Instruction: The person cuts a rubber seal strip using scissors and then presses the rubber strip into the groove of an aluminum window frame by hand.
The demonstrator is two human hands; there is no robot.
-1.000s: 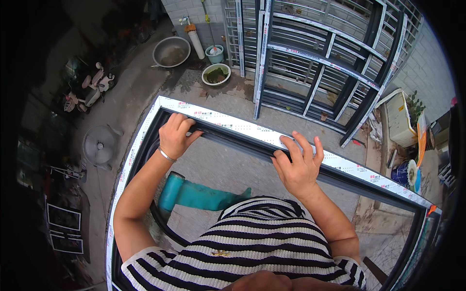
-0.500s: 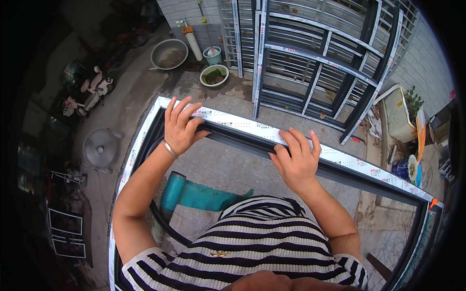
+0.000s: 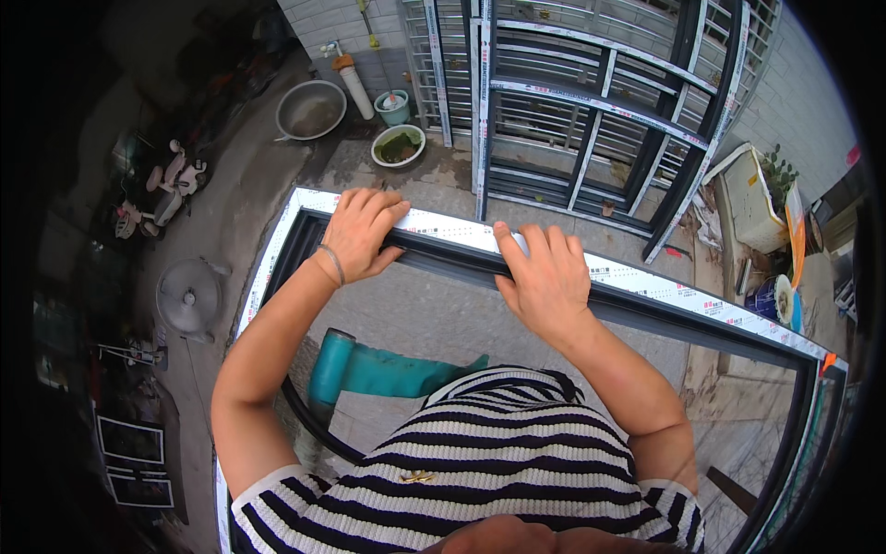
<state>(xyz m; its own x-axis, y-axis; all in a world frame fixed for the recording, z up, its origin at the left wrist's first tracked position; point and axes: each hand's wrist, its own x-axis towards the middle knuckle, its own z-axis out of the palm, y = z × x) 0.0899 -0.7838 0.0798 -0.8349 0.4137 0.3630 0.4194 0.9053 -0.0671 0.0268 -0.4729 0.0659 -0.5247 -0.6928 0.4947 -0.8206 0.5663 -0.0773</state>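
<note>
Head view: left hand (image 3: 362,235) and right hand (image 3: 544,277), fingers curled over top rail of window frame (image 3: 646,294) at mid-frame, gripping to steady it upright above paved floor (image 3: 443,319).

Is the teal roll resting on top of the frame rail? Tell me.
No, the teal roll lies on the ground below, inside the window frame, while both hands press the rail.
</note>
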